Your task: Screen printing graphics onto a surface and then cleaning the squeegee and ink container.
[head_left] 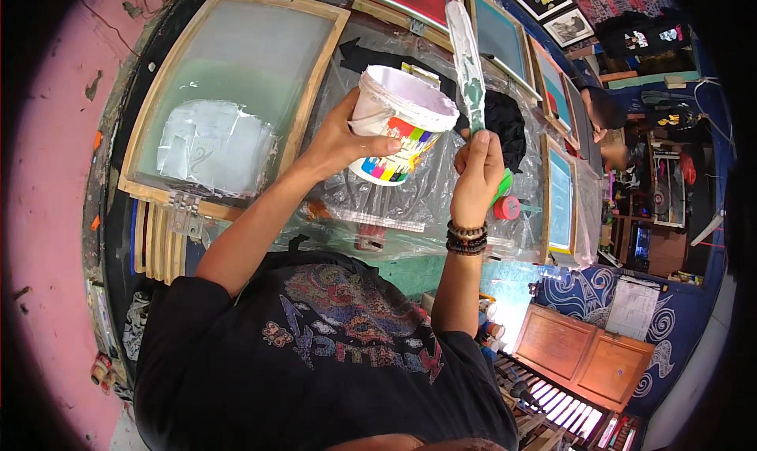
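Note:
My left hand grips a white plastic ink bucket with a multicoloured label, its mouth tilted up and pale ink coating the rim. In my right hand is a spatula, held upright, its long blade smeared with white ink. The blade stands just right of the bucket, apart from it. Left of the bucket lies a wooden-framed printing screen, with a patch of white ink spread over its lower mesh. Behind the bucket a dark garment lies partly hidden on the plastic-covered table.
More framed screens line the table's far and right sides. A red-lidded jar and a black cloth bundle sit near my right hand. Clear plastic sheeting covers the tabletop. Another person is at the far right.

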Motion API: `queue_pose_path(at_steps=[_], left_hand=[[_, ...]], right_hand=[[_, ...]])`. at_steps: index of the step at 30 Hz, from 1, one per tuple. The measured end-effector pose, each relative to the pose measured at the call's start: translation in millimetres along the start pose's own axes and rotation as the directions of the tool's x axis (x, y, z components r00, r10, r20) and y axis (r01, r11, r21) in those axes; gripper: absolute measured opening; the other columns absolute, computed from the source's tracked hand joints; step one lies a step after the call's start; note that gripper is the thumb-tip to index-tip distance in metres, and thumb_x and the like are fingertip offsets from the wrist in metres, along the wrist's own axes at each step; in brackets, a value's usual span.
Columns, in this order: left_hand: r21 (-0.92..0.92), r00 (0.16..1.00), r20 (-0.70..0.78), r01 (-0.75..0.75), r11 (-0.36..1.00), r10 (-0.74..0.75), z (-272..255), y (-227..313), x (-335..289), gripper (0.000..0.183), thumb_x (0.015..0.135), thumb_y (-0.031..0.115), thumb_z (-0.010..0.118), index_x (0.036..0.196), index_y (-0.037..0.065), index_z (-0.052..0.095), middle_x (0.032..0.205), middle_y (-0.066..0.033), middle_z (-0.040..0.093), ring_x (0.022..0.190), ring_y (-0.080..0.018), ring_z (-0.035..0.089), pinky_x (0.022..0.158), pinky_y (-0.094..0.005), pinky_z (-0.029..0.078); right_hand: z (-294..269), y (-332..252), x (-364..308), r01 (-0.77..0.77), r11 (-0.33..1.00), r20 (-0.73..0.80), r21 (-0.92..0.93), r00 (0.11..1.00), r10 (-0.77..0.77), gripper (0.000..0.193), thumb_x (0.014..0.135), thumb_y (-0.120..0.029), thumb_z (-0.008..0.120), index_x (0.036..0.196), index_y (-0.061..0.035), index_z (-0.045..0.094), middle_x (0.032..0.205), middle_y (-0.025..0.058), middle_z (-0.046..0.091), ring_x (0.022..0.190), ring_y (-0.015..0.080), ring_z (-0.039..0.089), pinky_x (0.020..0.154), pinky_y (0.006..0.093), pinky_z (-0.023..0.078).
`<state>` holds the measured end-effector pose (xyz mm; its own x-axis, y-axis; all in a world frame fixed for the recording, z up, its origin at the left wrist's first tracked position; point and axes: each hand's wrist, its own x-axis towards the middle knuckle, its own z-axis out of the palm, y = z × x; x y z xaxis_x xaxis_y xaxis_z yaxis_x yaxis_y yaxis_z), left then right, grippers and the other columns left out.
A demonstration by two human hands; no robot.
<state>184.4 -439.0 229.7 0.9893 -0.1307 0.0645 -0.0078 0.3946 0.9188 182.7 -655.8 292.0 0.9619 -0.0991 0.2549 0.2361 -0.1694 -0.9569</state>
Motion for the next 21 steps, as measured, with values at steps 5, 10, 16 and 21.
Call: queue_pose_path(at_steps=[5, 10, 16, 21], left_hand=[[-0.011, 0.999, -0.023, -0.029, 1.0, 0.029, 0, 11, -4, 0.104, 0.067, 0.032, 0.096, 0.146, -0.008, 0.04, 0.134, -0.0208, 0.061, 0.123, -0.027, 0.061, 0.108, -0.0389, 0.047], [-0.015, 0.997, -0.026, -0.07, 0.997, 0.069, -5, 8, -3, 0.103, 0.068, 0.03, 0.096, 0.147, -0.006, 0.04, 0.134, -0.0199, 0.062, 0.123, -0.0261, 0.061, 0.107, -0.0383, 0.047], [-0.058, 0.995, -0.067, -0.073, 0.996, 0.069, -9, 0, -6, 0.096, 0.072, 0.027, 0.095, 0.145, -0.007, 0.042, 0.133, -0.0189, 0.063, 0.121, -0.0239, 0.062, 0.106, -0.0369, 0.049], [-0.082, 0.986, -0.14, -0.105, 0.991, 0.093, -24, 0, -3, 0.097, 0.073, 0.026, 0.094, 0.146, -0.008, 0.041, 0.134, -0.019, 0.063, 0.121, -0.0243, 0.063, 0.106, -0.0364, 0.049]], right_hand=[[5, 5, -10, 0.094, 0.966, -0.031, -0.242, 0.994, -0.105, 0.035, 0.111, -0.029, 0.049, 0.098, 0.0006, 0.063, 0.065, -0.0068, 0.041, 0.06, 0.0022, 0.033, 0.053, 0.0234, 0.026], [-2, 1, -15, 0.06, 0.969, -0.013, -0.239, 0.998, -0.065, 0.035, 0.111, -0.029, 0.049, 0.098, 0.0002, 0.063, 0.065, -0.0076, 0.04, 0.059, 0.002, 0.032, 0.053, 0.0237, 0.024], [-18, 0, -18, 0.089, 0.947, 0.055, -0.309, 0.996, -0.076, 0.033, 0.11, -0.027, 0.051, 0.095, -0.0012, 0.064, 0.065, -0.0071, 0.04, 0.059, 0.0025, 0.032, 0.053, 0.0239, 0.024], [-32, -2, -26, 0.076, 0.929, 0.121, -0.363, 0.992, -0.034, 0.037, 0.11, -0.031, 0.05, 0.094, -0.0008, 0.063, 0.065, -0.0084, 0.039, 0.058, 0.0008, 0.03, 0.052, 0.0232, 0.022]])
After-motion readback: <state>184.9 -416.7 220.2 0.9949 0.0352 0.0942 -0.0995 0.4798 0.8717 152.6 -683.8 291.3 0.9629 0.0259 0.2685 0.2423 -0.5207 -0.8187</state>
